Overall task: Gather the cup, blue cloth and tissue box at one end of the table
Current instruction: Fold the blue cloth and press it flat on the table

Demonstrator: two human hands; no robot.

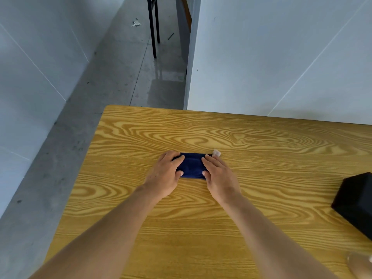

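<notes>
Both my hands, left [168,174] and right [218,175], press flat on the small folded dark-blue cloth [192,165] on the yellow wood-grain counter [261,150]; I should keep it folded and slide it toward the black box [356,204].

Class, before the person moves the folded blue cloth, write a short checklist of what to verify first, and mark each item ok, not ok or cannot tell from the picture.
1. Left hand on the blue cloth: ok, fingers lie over its left end.
2. Right hand on the cloth: ok, fingers lie over its right end.
3. Cloth folded compactly: ok.
4. Black box within sight: ok, at the right edge of the table.
5. Cup located: cannot tell; only a blurred clear shape shows at the lower right corner.
</notes>
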